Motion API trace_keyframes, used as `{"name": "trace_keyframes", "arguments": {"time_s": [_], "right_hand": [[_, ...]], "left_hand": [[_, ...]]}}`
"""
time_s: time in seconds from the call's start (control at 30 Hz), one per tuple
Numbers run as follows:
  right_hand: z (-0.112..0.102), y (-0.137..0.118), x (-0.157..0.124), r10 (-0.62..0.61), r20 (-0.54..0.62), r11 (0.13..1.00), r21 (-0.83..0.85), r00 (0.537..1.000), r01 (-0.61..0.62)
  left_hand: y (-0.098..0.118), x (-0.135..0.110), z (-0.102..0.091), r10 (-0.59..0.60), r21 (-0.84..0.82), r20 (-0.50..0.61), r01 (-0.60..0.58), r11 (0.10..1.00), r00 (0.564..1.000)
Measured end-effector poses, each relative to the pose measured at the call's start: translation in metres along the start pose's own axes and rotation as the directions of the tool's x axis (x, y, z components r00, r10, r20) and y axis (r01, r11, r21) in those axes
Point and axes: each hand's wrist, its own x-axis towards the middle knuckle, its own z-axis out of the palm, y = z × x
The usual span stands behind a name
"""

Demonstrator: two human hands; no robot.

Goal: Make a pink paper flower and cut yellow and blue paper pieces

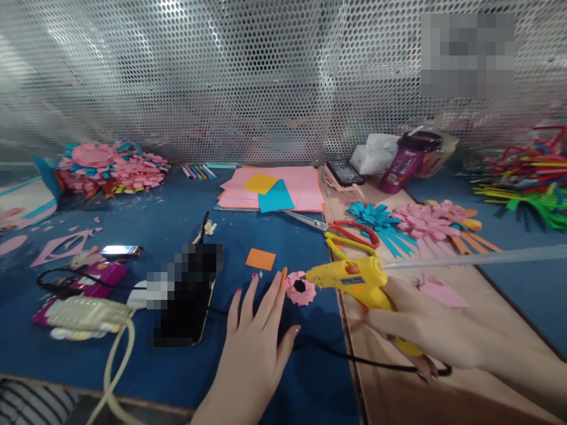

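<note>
My right hand [411, 324] grips a yellow hot glue gun [354, 277] with a long clear glue stick [469, 258] sticking out of its back. The gun's nozzle points left at the edge of a pleated pink paper ring [302, 288] lying on the blue table. Beside that ring, my left hand [257, 336] rests palm down with its fingers apart. A small orange strip [284, 277] shows at its index fingertip; I cannot tell whether the finger presses it. Just beyond the fingers is an orange paper square [260, 259].
Red-and-yellow scissors [354, 232] lie ahead, near stacked pink paper [234, 183]. Blue and pink paper rosettes [425, 219] sit right, by a purple cup [407, 162]. At left are a phone [188, 301] and a power strip [88, 316]. The gun's black cord [345, 355] crosses the front.
</note>
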Motion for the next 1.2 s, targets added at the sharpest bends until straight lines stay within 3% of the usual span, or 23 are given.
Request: {"name": "trace_keyframes", "arguments": {"time_s": [0.4, 0.67, 0.97, 1.2], "right_hand": [[0.003, 0.017, 0.005, 0.008, -0.017, 1.000, -0.001, 1.000, -0.008], [-0.001, 0.005, 0.001, 0.044, 0.009, 0.999, -0.005, 0.999, -0.044], [0.001, 0.015, -0.004, 0.024, -0.078, 0.999, -0.047, 0.997, -0.027], [0.004, 0.018, -0.003, 0.038, -0.072, 0.998, -0.037, 0.997, -0.041]], "left_hand": [[0.000, -0.001, -0.001, 0.009, -0.002, 0.012, -0.009, 1.000, 1.000], [0.000, -0.001, -0.001, -0.003, -0.016, 0.016, 0.003, 1.000, 1.000], [0.000, 0.000, -0.001, 0.003, -0.020, 0.005, -0.003, 1.000, 1.000], [0.001, -0.001, -0.003, -0.001, -0.025, 0.017, 0.001, 1.000, 1.000]]}}
